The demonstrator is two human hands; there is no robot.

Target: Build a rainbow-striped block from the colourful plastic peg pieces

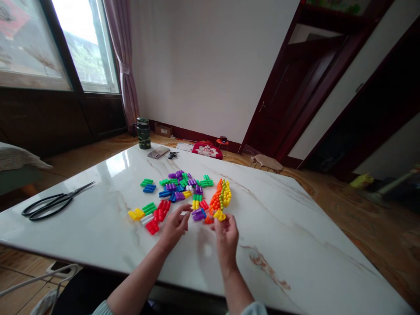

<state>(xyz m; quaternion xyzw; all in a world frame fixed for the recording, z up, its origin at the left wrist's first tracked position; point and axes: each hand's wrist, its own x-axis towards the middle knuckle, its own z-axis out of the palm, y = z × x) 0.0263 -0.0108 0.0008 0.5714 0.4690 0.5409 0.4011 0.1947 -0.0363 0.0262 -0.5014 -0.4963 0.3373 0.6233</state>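
My right hand (227, 234) pinches a yellow plastic piece (219, 215) just in front of the orange beaded pieces (215, 199). To its left, my left hand (177, 225) hovers over the table with thumb and fingers curled close together; whether anything is between them is too small to tell. Red pieces (160, 211) lie beside that hand, and purple pieces (198, 214) rest between both hands. Yellow beaded pieces (227, 194) stand beyond my right hand. Green, blue and purple pieces (179, 186) form a loose pile farther back.
Black scissors (54, 203) lie at the left of the white marble table (282, 227). A camouflage flask (143, 133), a phone (159, 152) and keys (172, 155) are at the far corner. Behind the table are a stool (267, 162) and a red cushion (207, 150).
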